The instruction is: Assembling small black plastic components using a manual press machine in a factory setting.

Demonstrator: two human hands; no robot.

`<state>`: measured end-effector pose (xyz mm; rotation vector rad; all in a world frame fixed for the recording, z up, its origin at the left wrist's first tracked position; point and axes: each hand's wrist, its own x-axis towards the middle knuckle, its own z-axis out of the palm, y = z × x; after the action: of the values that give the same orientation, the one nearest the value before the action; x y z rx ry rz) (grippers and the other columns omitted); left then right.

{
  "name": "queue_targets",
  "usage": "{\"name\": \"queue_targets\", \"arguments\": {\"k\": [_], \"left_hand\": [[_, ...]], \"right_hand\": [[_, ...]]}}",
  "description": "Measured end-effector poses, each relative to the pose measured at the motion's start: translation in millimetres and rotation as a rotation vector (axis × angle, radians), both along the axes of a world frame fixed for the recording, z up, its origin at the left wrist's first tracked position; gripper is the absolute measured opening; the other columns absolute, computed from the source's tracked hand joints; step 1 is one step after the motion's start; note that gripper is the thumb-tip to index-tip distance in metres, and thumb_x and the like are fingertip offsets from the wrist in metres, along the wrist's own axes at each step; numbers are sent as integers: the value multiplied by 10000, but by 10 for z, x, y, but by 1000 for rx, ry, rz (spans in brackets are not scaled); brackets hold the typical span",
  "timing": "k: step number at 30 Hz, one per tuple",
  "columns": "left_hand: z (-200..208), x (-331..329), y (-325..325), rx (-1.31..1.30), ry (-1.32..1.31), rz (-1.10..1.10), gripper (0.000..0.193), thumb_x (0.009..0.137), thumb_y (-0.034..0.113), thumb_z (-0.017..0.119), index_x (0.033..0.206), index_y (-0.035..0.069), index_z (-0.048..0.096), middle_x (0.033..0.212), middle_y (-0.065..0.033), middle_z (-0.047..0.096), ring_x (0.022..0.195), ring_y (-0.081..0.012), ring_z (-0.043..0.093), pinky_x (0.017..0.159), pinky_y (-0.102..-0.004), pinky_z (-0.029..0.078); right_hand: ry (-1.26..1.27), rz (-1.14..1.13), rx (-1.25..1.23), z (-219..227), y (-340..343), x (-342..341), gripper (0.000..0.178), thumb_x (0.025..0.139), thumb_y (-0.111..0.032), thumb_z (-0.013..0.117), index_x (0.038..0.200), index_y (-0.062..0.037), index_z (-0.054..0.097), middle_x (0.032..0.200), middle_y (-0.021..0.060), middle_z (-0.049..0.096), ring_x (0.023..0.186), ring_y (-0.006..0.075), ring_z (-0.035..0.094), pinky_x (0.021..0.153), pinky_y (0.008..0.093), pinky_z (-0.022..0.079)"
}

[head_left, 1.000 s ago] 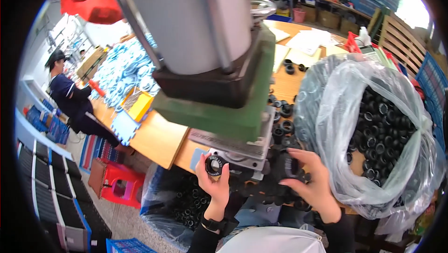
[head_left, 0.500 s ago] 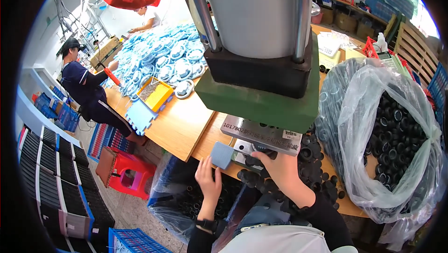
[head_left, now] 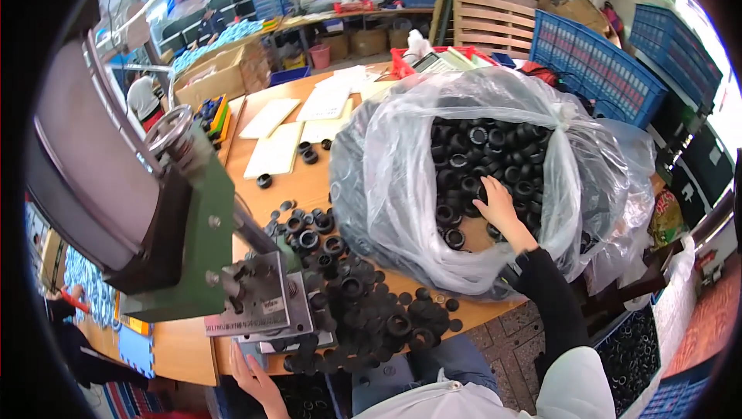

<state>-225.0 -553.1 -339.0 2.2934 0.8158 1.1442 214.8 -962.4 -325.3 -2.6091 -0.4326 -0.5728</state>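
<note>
My right hand (head_left: 502,213) reaches into a clear plastic bag (head_left: 402,164) of black wheel-like rings (head_left: 525,187). Its thumb and fingers are apart, touching the rings; no firm grip on one shows. My left hand (head_left: 255,383) is at the front of a press, fingers stretched out beside a blue-grey pad (head_left: 253,351), partly covered. Whether they touch it I cannot tell. Just above is the press's metal die (head_left: 267,295), under the green press head (head_left: 197,241). Loose black rings and discs (head_left: 352,287) lie heaped between the die and the bag.
Papers and pale boards (head_left: 274,148) lie on the wooden table behind the heap. A red crate (head_left: 402,63) stands behind the bag, blue crates (head_left: 595,63) to its right. At lower right sits an open sack of black parts (head_left: 630,357). Other people are farther back.
The view has swung right. My right hand has left the die and moved right into the bag. My left hand remains near the pad by the press.
</note>
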Motion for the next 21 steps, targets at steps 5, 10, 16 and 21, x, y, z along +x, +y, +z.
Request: {"name": "queue_targets", "arguments": {"k": [5, 10, 16, 21], "left_hand": [[456, 304, -430, 91, -133, -58, 452, 907, 113, 565, 1300, -78, 446, 1285, -197, 522, 1173, -319, 496, 1004, -388, 359], [477, 676, -429, -141, -354, 35, 495, 804, 54, 659, 1245, -82, 482, 1272, -177, 521, 1172, -300, 480, 1018, -375, 344], [731, 753, -437, -124, -227, 120, 432, 786, 41, 671, 1180, -77, 538, 1113, -167, 626, 1037, -252, 566, 953, -348, 405], [792, 815, -546, -217, -299, 46, 430, 762, 59, 718, 1148, -45, 562, 1094, -146, 619, 1007, -243, 569, 908, -348, 430]], "right_hand": [[180, 4, -288, -73, -3, 248, 748, 660, -189, 803, 1319, -111, 457, 1251, 164, 465, 1176, 355, 465, 991, 456, 350], [51, 165, 196, 123, 71, -1, 667, 701, -139, 772, 1295, -83, 473, 1218, 151, 428, 1115, 304, 493, 917, 381, 414], [330, 522, 650, 1109, 509, -1184, 564, 819, -109, 669, 1335, -44, 450, 1150, 65, 411, 931, 131, 472, 787, 219, 410], [323, 793, 562, 1405, 952, -1899, 550, 801, -63, 686, 1305, -15, 471, 1194, 76, 503, 960, 157, 504, 811, 263, 421]]}}
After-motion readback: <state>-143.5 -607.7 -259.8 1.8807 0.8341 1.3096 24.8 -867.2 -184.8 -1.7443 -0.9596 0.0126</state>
